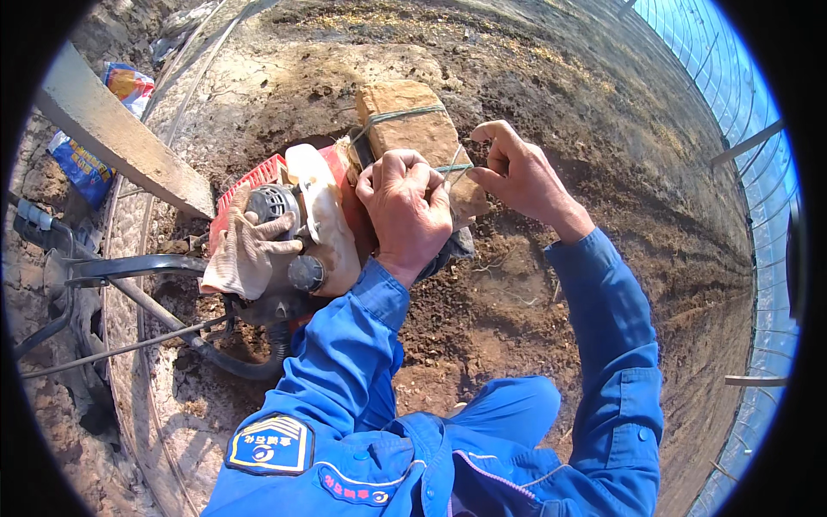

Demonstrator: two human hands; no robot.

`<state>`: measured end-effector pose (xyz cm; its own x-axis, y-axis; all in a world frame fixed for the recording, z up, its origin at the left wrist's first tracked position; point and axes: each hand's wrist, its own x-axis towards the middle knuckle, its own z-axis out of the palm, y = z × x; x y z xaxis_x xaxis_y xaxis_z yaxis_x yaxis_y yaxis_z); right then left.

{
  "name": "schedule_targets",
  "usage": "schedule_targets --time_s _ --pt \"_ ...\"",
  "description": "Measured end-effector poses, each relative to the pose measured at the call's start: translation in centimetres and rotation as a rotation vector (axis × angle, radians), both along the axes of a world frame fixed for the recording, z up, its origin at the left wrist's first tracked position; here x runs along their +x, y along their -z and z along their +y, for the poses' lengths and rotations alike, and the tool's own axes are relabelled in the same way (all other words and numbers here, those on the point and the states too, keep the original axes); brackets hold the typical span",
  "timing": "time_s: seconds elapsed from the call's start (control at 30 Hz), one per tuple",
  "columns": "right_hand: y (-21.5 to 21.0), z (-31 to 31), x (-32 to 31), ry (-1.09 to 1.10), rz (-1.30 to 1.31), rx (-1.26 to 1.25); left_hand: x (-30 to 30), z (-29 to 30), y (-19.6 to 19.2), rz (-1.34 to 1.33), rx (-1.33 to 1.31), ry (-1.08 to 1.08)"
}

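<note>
Wire [454, 165], thin and greenish, goes round a tan brick [413, 129] that sits on the small red and cream engine [301, 224], above bare soil. Left hand [405, 211] presses closed on brick edge w/ wire under its fingers; right hand [517, 172] pinches the free wire end, fingers nearly shut. Wire looks stiff but bendable, best gripped near the end. Brick prob. heavy, rough, crumbly. Dirty cloth glove [245, 250] lies on engine.
</note>
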<state>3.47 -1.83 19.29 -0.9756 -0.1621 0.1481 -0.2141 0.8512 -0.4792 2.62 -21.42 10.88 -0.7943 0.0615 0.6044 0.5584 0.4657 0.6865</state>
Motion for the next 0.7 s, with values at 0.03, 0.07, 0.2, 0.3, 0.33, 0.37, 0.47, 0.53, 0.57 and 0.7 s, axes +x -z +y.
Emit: schedule_targets --time_s 0.03,0.07,0.2,0.3,0.33,0.37,0.47,0.53,0.57,0.7 --pt "0.3 -0.2 -0.4 -0.035 -0.014 -0.052 0.0 0.0 -0.1 0.003 0.002 0.007" --pt "0.5 -0.1 -0.8 -0.084 -0.006 -0.112 -0.1 -0.1 -0.1 0.017 -0.003 0.008" --pt "1.8 0.1 -2.8 -0.225 0.513 0.277 -0.2 -0.2 -0.3 0.035 -0.016 0.02" --pt "1.4 0.9 -4.8 -0.136 0.645 0.507 -0.2 -0.3 -0.3 0.03 -0.018 0.026" --pt "1.0 1.1 -5.7 -0.086 0.681 0.496 -0.1 -0.3 -0.2 0.025 -0.019 0.027" --pt "0.7 1.1 -6.7 -0.028 0.721 0.424 -0.1 -0.3 -0.2 0.02 -0.02 0.026" --pt "0.2 -0.1 -9.4 -0.028 0.595 0.052 -0.1 -0.2 -0.2 0.034 -0.025 0.009" --pt "0.4 -1.2 -10.7 -0.163 0.364 -0.052 -0.1 -0.2 -0.2 0.035 -0.024 0.012" --pt "0.6 -1.8 -11.3 -0.175 0.301 0.037 -0.1 -0.3 -0.2 0.035 -0.025 0.014" --pt "1.4 -3.0 -12.4 -0.307 0.375 0.258 -0.1 -0.5 0.0 0.029 -0.028 0.027"
